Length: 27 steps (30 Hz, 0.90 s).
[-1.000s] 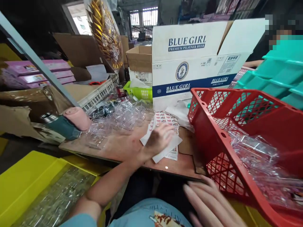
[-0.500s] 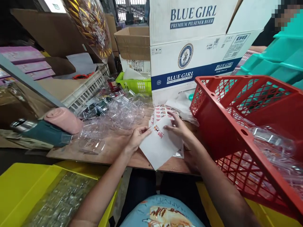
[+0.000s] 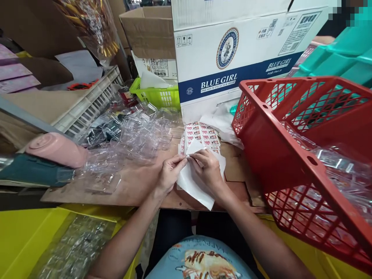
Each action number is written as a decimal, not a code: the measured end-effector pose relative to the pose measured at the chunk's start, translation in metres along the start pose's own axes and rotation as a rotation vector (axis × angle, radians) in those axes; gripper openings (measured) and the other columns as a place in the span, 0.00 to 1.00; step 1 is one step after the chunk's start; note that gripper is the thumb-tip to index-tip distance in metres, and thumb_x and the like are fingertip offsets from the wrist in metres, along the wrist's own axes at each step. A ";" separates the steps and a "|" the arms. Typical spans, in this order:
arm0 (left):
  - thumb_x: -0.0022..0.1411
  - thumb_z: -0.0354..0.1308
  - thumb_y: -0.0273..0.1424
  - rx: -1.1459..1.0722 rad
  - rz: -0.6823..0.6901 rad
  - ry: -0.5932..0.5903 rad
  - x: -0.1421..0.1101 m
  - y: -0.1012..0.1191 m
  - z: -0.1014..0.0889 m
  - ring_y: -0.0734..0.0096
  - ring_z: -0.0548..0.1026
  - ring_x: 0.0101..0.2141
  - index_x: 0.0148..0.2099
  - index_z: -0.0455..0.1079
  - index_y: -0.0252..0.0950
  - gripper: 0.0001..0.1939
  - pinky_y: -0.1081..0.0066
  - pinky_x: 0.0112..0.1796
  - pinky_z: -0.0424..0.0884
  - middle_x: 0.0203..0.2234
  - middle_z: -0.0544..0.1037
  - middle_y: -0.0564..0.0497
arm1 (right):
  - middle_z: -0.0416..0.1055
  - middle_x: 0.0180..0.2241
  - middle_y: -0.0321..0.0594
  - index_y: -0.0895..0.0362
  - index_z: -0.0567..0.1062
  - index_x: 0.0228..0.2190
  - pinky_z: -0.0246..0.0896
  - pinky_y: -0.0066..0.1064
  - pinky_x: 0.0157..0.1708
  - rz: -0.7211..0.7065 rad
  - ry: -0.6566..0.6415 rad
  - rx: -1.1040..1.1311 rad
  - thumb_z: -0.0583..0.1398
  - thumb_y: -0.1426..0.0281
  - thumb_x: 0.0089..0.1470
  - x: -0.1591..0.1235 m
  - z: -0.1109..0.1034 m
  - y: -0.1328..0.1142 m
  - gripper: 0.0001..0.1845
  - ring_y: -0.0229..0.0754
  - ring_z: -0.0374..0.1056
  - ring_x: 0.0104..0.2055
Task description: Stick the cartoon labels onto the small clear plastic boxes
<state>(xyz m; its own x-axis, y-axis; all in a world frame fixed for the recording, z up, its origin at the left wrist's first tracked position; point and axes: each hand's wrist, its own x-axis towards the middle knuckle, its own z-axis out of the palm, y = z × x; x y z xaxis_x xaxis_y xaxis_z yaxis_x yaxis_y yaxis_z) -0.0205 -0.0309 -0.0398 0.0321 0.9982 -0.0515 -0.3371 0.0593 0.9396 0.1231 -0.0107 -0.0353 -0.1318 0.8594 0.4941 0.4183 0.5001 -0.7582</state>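
A white sticker backing sheet (image 3: 193, 187) is held above the front of the wooden work board (image 3: 136, 182). My left hand (image 3: 171, 172) pinches its edge between thumb and fingertips. From the other side, my right hand (image 3: 207, 167) has its fingers closed on the same sheet, the fingertips of both hands nearly meeting. Whether a sticker lies between the fingertips is too small to tell. Just behind the hands, printed sticker sheets (image 3: 200, 133) with rows of small pink and red pictures lie on the board.
Clear plastic boxes (image 3: 142, 131) are heaped at left, near a pink bottle (image 3: 55, 149). A red crate (image 3: 255, 155) with clear packages stands at right. A white beer carton (image 3: 200, 58) rises behind, beside a lime basket (image 3: 158, 97). A yellow bin (image 3: 26, 240) sits low at left.
My right hand has moved in from the sheet's right side to meet my left fingertips, its fingers now closed. The sheet has turned and bent, and its printed picture is out of sight. The view has tilted down.
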 end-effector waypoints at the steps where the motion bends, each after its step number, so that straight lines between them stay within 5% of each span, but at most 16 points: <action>1: 0.54 0.69 0.34 0.021 0.016 0.007 0.000 -0.003 0.000 0.70 0.77 0.37 0.40 0.81 0.35 0.12 0.73 0.40 0.71 0.38 0.82 0.48 | 0.75 0.29 0.43 0.56 0.80 0.28 0.62 0.37 0.36 0.019 0.013 0.030 0.62 0.68 0.57 0.000 0.001 0.002 0.08 0.45 0.68 0.33; 6: 0.58 0.63 0.38 0.304 0.041 0.098 0.006 -0.012 -0.010 0.63 0.78 0.35 0.42 0.79 0.33 0.14 0.65 0.39 0.74 0.33 0.81 0.45 | 0.75 0.25 0.40 0.59 0.78 0.28 0.63 0.30 0.28 0.168 0.170 0.153 0.60 0.64 0.58 0.006 -0.006 0.016 0.13 0.40 0.69 0.27; 11: 0.58 0.64 0.39 0.607 0.260 0.266 0.004 0.003 -0.010 0.52 0.70 0.54 0.46 0.78 0.38 0.16 0.57 0.55 0.66 0.47 0.76 0.43 | 0.72 0.31 0.41 0.58 0.75 0.34 0.64 0.31 0.33 0.220 0.415 0.161 0.57 0.58 0.61 0.014 -0.026 0.017 0.16 0.40 0.67 0.32; 13: 0.61 0.60 0.45 0.514 0.178 0.124 -0.001 0.014 0.004 0.52 0.71 0.53 0.43 0.80 0.37 0.18 0.57 0.55 0.66 0.44 0.77 0.41 | 0.70 0.32 0.40 0.56 0.75 0.36 0.64 0.34 0.38 0.175 0.434 0.135 0.60 0.57 0.59 0.014 -0.031 0.011 0.15 0.41 0.66 0.35; 16: 0.62 0.55 0.52 0.020 -0.164 -0.160 -0.005 0.027 0.026 0.54 0.76 0.44 0.36 0.80 0.33 0.26 0.57 0.48 0.72 0.35 0.80 0.41 | 0.67 0.28 0.37 0.54 0.76 0.35 0.63 0.40 0.42 0.009 0.339 0.052 0.65 0.57 0.54 0.007 -0.036 0.002 0.13 0.44 0.65 0.35; 18: 0.59 0.62 0.47 -0.248 -0.229 -0.140 -0.005 0.030 0.035 0.57 0.77 0.44 0.37 0.79 0.33 0.20 0.59 0.47 0.72 0.36 0.81 0.43 | 0.67 0.27 0.37 0.53 0.77 0.33 0.63 0.42 0.44 -0.042 0.232 0.063 0.67 0.60 0.51 -0.002 -0.040 -0.003 0.12 0.46 0.65 0.35; 23: 0.60 0.64 0.37 -0.279 0.061 0.093 -0.010 0.019 0.049 0.61 0.74 0.52 0.40 0.80 0.37 0.10 0.61 0.55 0.67 0.43 0.81 0.47 | 0.76 0.39 0.44 0.54 0.79 0.37 0.68 0.41 0.42 0.366 0.166 0.545 0.64 0.61 0.56 -0.025 -0.028 -0.018 0.10 0.47 0.71 0.40; 27: 0.64 0.60 0.39 0.262 0.369 0.084 -0.031 0.010 0.045 0.58 0.70 0.56 0.51 0.77 0.38 0.16 0.61 0.58 0.65 0.50 0.75 0.42 | 0.76 0.37 0.42 0.54 0.78 0.35 0.69 0.41 0.42 0.419 0.161 0.632 0.63 0.63 0.56 -0.034 -0.020 -0.027 0.08 0.46 0.72 0.38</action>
<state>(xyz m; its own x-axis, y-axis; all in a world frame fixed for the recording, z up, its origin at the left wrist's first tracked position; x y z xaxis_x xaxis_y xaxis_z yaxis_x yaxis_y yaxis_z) 0.0177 -0.0617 -0.0131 -0.1250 0.9501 0.2859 -0.0618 -0.2951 0.9535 0.1342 -0.0556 -0.0229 0.0773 0.9883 0.1312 -0.1939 0.1440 -0.9704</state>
